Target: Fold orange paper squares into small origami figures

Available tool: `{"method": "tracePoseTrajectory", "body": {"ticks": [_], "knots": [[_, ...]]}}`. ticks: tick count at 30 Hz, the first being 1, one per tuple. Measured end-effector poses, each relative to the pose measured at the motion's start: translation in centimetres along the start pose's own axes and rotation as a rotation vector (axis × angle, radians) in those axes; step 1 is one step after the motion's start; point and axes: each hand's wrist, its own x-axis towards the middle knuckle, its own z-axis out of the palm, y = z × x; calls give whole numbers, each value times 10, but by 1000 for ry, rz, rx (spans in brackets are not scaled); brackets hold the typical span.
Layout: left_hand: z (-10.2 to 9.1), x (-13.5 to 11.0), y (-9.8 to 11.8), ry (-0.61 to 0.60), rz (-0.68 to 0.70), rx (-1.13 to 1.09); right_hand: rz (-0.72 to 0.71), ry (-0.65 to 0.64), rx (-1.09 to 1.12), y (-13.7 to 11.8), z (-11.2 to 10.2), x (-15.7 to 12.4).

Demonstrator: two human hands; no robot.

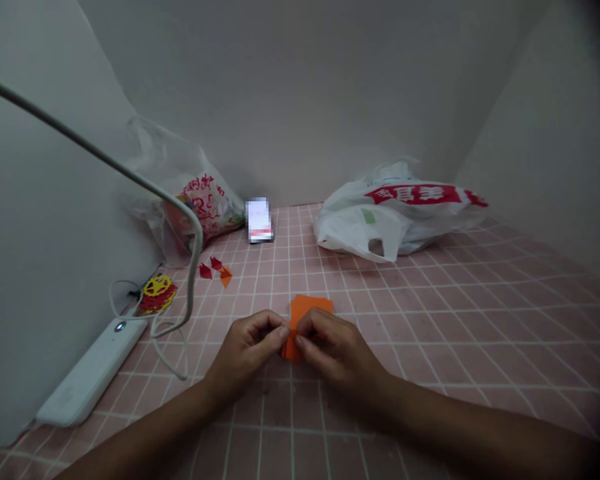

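Between my two hands is a small folded piece of orange paper [291, 348], pinched at its upper part by the fingertips of both. My left hand [254, 343] grips its left side between thumb and forefinger. From the right, my right hand [336, 343] pinches it the same way and hides part of it. Just behind lies a stack of orange paper sheets [307, 304], partly covered by my right fingers. Farther left on the cloth are small folded red paper pieces [205, 271] and a folded orange paper piece [225, 276].
A white power strip [93, 373] with cables lies at left, beside yellow and red cut-out shapes [158, 293]. A grey cable [194, 267] arches across the left side. Behind are a clear plastic bag [180, 193], a lit phone [259, 220] and a white plastic bag [355, 217].
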Motion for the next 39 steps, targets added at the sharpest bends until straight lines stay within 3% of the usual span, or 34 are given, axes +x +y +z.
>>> {"method": "tracePoseTrajectory", "body": {"ticks": [8, 12, 21, 25, 33, 39], "knots": [[3, 1, -1, 4, -51, -72, 14, 2, 18, 0, 0, -1], [4, 1, 0, 48, -33, -4, 24, -4, 40, 1, 1, -1], [2, 3, 1, 85, -60, -48, 231, -30, 463, 4, 1, 7], [0, 3, -2, 86, -32, -129, 299, -76, 511, 1, -1, 9], [0, 2, -2, 96, 83, -154, 186, -20, 408, -11, -3, 5], [-2, 0, -4, 127, 187, -40, 193, -11, 410, -12, -4, 4]]}}
